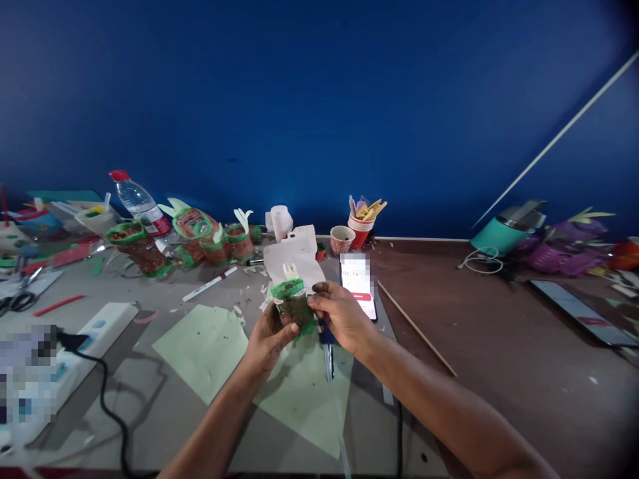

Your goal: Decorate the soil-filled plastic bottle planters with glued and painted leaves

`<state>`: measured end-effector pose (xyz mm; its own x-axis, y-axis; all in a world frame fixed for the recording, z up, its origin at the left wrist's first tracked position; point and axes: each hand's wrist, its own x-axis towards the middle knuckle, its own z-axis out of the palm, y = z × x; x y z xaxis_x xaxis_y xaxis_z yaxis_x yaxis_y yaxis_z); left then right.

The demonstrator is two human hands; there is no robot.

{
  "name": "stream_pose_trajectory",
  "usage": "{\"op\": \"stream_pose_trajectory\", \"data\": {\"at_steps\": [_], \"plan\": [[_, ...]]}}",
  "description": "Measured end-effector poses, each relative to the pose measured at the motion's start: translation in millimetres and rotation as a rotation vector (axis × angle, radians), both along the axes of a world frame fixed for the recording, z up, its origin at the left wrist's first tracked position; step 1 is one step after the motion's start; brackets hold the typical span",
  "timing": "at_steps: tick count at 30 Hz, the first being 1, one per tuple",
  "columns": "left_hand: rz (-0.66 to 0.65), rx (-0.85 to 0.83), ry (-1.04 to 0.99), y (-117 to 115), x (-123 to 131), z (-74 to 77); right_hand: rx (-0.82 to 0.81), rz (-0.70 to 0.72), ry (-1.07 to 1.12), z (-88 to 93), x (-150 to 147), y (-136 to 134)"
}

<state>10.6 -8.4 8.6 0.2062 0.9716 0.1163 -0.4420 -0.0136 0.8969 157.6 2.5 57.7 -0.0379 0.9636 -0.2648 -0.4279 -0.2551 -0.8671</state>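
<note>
Both my hands hold a small clear pot filled with dark soil, trimmed with green tape and topped by a pale paper sprout. My left hand cups it from below and the left side, fingers curled round it. My right hand grips its right side with thumb and fingers closed on the rim. The pot hangs just above pale green paper sheets on the grey table.
Several similar soil-filled pots and a water bottle lie at the back left. A phone, paper cups, a tape roll, a wooden stick, a marker, a power strip with black cable, scissors.
</note>
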Motion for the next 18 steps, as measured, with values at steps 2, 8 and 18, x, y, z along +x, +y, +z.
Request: {"op": "stream_pose_trajectory", "data": {"at_steps": [2, 8, 18], "plan": [[-0.004, 0.015, 0.008, -0.1, 0.3, 1.4, -0.01, -0.001, 0.012, -0.7, -0.9, 0.2], [0.01, 0.015, 0.014, -0.2, 0.9, 3.7, -0.038, -0.004, 0.031, -1.7, -2.1, 0.3], [-0.002, 0.012, 0.011, -0.5, 0.5, 0.3, -0.035, -0.004, 0.031, -1.7, -2.3, 0.5]]}}
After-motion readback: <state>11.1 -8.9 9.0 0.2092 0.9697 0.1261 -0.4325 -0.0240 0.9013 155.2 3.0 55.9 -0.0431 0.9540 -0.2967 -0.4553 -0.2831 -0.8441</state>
